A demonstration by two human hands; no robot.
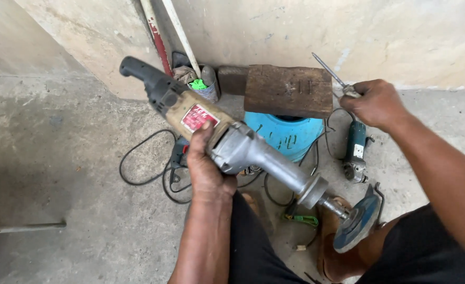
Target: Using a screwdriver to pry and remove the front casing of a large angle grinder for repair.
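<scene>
My left hand (206, 165) grips the body of a large angle grinder (232, 142) with a beige motor housing, black rear handle and long grey metal neck. The neck ends low right in a blue-grey grinding disc (356, 223) above my knee. To the upper right, my right hand (377, 102) is closed around the handle of a screwdriver (329, 71), whose thin shaft points up and left. The two hands are well apart.
A worn wooden block (287, 89) lies on a blue bucket (285, 134) against the wall. A smaller teal grinder (354, 150) lies on the concrete floor at right. Black cables (143, 179) loop on the floor. Poles (182, 37) lean in the corner.
</scene>
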